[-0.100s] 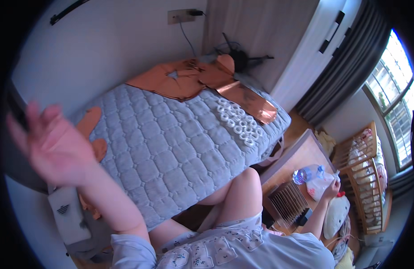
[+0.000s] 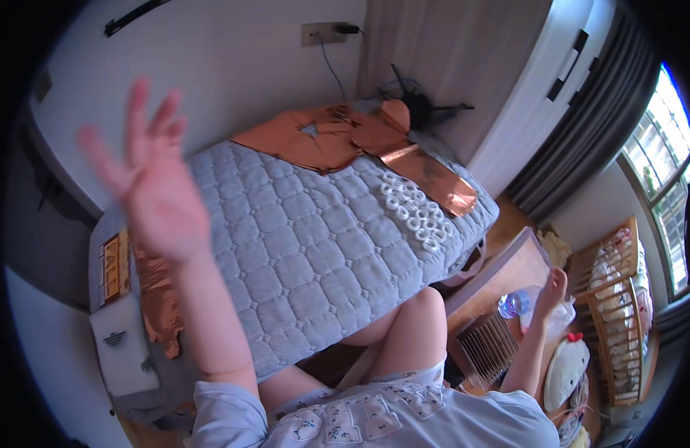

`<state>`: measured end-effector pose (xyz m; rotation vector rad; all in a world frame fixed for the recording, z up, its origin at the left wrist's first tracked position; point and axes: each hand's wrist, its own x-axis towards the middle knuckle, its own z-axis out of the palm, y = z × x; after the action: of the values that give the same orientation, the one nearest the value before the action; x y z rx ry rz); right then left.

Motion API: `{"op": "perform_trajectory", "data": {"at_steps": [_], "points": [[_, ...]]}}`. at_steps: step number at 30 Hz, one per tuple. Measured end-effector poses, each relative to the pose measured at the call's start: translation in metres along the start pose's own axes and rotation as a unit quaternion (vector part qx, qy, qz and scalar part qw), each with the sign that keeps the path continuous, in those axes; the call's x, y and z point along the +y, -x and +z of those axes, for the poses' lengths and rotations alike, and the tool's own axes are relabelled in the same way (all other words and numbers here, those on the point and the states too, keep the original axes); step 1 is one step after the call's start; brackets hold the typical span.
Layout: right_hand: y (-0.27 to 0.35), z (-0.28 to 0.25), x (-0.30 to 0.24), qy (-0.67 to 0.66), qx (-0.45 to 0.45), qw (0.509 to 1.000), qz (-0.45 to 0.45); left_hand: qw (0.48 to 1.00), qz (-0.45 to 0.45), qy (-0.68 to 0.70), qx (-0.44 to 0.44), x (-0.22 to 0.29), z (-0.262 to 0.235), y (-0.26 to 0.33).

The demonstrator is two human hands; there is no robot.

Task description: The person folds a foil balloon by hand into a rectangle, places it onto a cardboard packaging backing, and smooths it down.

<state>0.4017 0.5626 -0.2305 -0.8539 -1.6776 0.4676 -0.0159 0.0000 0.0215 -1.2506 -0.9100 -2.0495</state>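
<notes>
My left hand (image 2: 166, 205) is raised in the air above the left side of the quilted grey-blue mattress (image 2: 292, 254), fingers spread, holding nothing. Low on the right, my right hand (image 2: 554, 291) is lifted beside a white plastic bag (image 2: 561, 319) and a clear bluish plastic bottle (image 2: 512, 304). Its fingers are curled in; whether anything is in them is hidden. Rust-brown cloth pieces (image 2: 296, 140) lie along the bed's far side. Next to them are rows of white rings (image 2: 416, 216). Another rust-brown cloth (image 2: 162, 310) lies on the left, partly behind my left arm.
A white boxy item (image 2: 125, 351) and an orange-brown patterned pack (image 2: 115, 265) lie at the left edge. On the right are a slatted brown rack (image 2: 486, 347), a white plush toy (image 2: 565, 373) and a wooden cot (image 2: 613, 299). A black tripod-like object (image 2: 416, 108) stands behind the bed.
My left hand has swung up and right, uncovering the orange-brown pack and the cloth at left. My right hand has risen above the plastic bag. The whole view has shifted slightly.
</notes>
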Motion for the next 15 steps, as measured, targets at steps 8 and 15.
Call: {"op": "perform_trajectory", "data": {"at_steps": [8, 15], "points": [[0.023, 0.212, -0.329, -0.165, -0.479, 0.785, -0.356, 0.813, -0.256, -0.472, -0.228, -0.149, -0.023, 0.118], [0.051, 0.364, -0.359, -0.038, -0.551, 0.697, -0.458, 0.673, -0.248, -0.606, -0.345, -0.173, -0.028, 0.181]]}}
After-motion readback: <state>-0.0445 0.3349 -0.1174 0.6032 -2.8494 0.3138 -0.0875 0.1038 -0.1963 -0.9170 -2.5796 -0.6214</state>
